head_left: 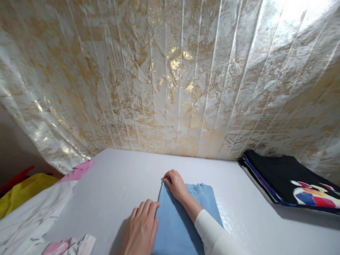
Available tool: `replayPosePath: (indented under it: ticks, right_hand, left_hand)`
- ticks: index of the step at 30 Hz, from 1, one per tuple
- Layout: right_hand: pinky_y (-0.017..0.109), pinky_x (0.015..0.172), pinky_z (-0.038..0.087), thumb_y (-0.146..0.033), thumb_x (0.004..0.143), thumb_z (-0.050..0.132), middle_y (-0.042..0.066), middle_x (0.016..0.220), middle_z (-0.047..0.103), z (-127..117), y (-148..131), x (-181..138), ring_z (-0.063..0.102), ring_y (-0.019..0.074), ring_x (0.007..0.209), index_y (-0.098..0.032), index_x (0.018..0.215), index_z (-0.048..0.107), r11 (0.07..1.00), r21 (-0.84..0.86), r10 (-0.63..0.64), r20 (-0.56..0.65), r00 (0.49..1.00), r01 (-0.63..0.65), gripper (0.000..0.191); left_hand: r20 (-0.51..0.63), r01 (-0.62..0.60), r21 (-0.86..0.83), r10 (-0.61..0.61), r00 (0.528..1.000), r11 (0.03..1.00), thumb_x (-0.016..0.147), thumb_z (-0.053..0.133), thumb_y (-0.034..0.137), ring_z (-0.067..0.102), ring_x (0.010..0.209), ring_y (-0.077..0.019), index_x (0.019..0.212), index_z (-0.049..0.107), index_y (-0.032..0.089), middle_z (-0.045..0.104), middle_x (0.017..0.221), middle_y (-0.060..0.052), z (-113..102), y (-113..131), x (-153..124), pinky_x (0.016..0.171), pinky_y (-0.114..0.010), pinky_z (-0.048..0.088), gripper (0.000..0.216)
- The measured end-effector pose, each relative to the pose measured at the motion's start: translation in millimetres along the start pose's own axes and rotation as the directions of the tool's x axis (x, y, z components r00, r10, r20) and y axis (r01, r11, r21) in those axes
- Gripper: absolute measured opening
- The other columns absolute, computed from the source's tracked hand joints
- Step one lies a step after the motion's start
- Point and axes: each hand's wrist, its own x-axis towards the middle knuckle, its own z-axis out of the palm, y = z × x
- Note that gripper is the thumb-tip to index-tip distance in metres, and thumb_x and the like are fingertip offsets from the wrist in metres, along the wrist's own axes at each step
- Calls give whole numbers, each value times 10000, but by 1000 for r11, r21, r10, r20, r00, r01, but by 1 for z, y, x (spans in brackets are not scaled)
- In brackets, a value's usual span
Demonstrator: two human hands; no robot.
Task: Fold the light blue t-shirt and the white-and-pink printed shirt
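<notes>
A folded light blue garment (183, 219) lies on the white table (111, 184) in front of me. My left hand (142, 226) rests on its left edge, fingers together and bent over the fold. My right hand (175, 185), in a white sleeve, reaches across the garment and presses on its far left corner with curled fingers.
A stack of folded dark clothes (289, 180) with a colourful print lies at the right. A heap of white, pink and yellow clothes (34, 209) sits at the left. A white and gold panelled wall (170, 78) rises behind the table.
</notes>
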Motion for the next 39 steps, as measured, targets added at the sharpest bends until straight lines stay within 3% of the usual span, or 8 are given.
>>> replayPosePath:
  ticks: [4,7,9,13,17,25,34,39]
  right_hand:
    - [268,815,485,-149,913,457,57,1009,674,-21,3,-2,632,153,917,-177,1050,597,998,52,37,-4,999,-37,198]
    - [322,894,477,-172,918,434,92,1129,674,-46,6,-26,625,187,1043,-173,1146,571,999,29,45,-2,999,-45,267]
    - [388,960,449,-165,908,430,92,1219,652,-61,10,-53,595,214,1129,-202,1228,544,996,-82,24,14,1000,-23,342]
    - [475,1097,330,-218,885,485,94,1483,425,-75,20,-111,348,259,1387,-224,1371,484,924,-381,-1,51,999,20,486]
    - [495,1127,297,-452,904,507,73,1557,255,-75,30,-141,207,280,1439,-227,1456,401,861,-501,147,84,986,-86,605]
    - [488,1143,267,-520,923,452,70,1558,230,-83,31,-138,198,262,1441,-217,1487,329,872,-472,211,124,970,-129,652]
    - [463,1150,236,-532,926,441,142,1554,226,-76,44,-120,189,271,1443,-109,1474,347,843,-499,241,15,971,-201,699]
    - [468,1139,234,-528,918,449,148,1552,225,-74,46,-109,195,282,1442,-109,1473,351,826,-517,255,-13,967,-225,702]
  left_hand:
    - [33,-147,-1,147,989,989,869,450,128,502,1257,-229,1311,519,215,496,1423,-85,7,8,9,997,-367,421,455]
    - [126,-148,16,145,981,989,919,496,295,375,1372,-268,1396,457,163,348,1516,-112,12,12,24,1073,-421,377,496]
    - [137,-130,16,127,982,991,958,455,377,316,1402,-271,1431,409,140,297,1529,-124,14,13,37,1103,-456,340,532]
    - [121,-136,2,134,983,991,988,377,446,273,1419,-254,1457,364,139,278,1535,-121,19,14,58,1129,-457,300,561]
    - [134,-130,17,127,983,991,964,429,454,209,1439,-271,1479,320,146,248,1549,-115,31,14,63,1128,-466,293,610]
    - [141,-135,32,130,981,990,970,400,454,212,1439,-270,1490,293,151,265,1542,-122,31,14,66,1121,-480,291,612]
    - [73,-187,73,182,981,980,965,411,443,260,1425,-266,1483,316,147,283,1544,-97,42,21,54,1127,-446,293,604]
    - [117,-150,83,140,983,985,949,442,439,232,1431,-297,1463,366,164,273,1545,-86,34,26,59,1115,-480,298,588]
